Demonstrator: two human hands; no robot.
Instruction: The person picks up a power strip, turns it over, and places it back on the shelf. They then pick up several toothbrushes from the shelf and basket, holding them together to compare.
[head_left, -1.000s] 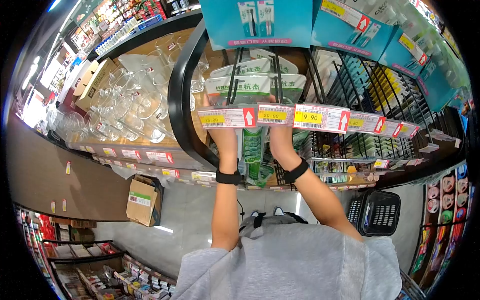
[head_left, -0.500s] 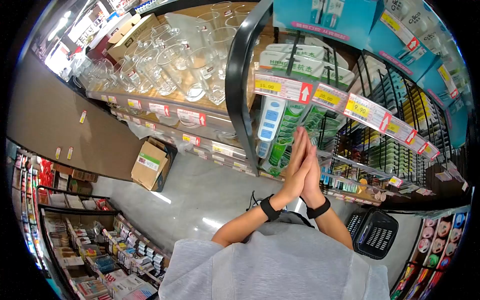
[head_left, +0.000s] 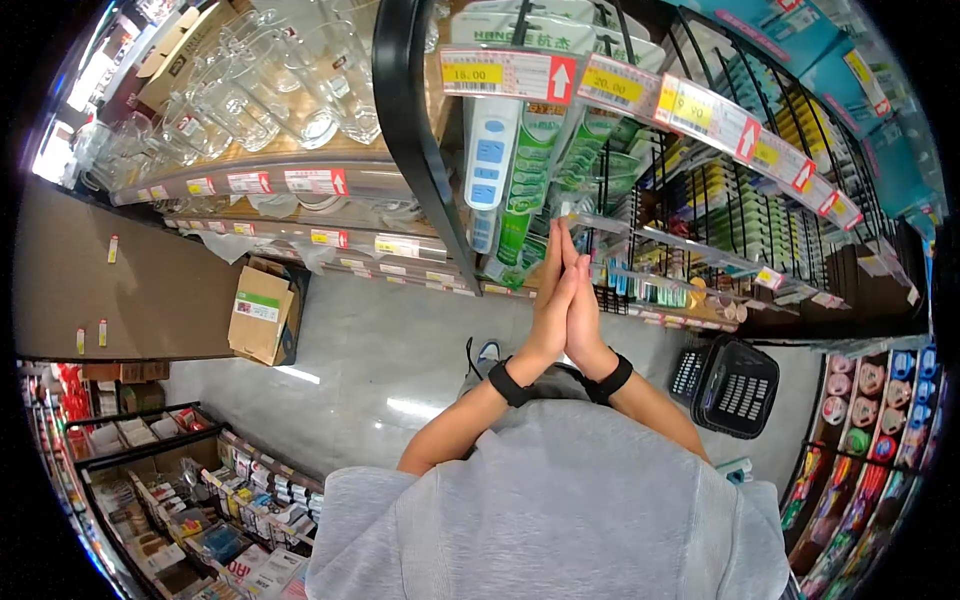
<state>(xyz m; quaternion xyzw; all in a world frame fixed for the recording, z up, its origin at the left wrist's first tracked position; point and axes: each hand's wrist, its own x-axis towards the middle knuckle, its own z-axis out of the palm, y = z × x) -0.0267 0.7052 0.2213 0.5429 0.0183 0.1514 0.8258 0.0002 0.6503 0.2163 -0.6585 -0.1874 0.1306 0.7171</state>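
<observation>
My left hand (head_left: pixel 549 318) and my right hand (head_left: pixel 585 322) are pressed palm to palm in front of my chest, fingers stretched out and pointing away from me. Nothing shows between them. Each wrist wears a black band. Just beyond the fingertips hang green blister packs (head_left: pixel 526 190) and a white power strip (head_left: pixel 491 155) with blue socket faces. Price labels (head_left: pixel 508 73) run along the shelf edge above them. My fingertips look close to the packs in the picture; whether they touch cannot be made out.
Glass mugs (head_left: pixel 235 105) crowd the shelf at the upper left, beside a black shelf post (head_left: pixel 405 110). An opened cardboard box (head_left: pixel 262 315) stands on the floor (head_left: pixel 365 340). Black shopping baskets (head_left: pixel 740 390) sit at my right. A goods bin (head_left: pixel 200 500) is at the lower left.
The shelves and mugs now sit higher and further left in view, as the camera has tilted and turned. My hands stay pressed together.
</observation>
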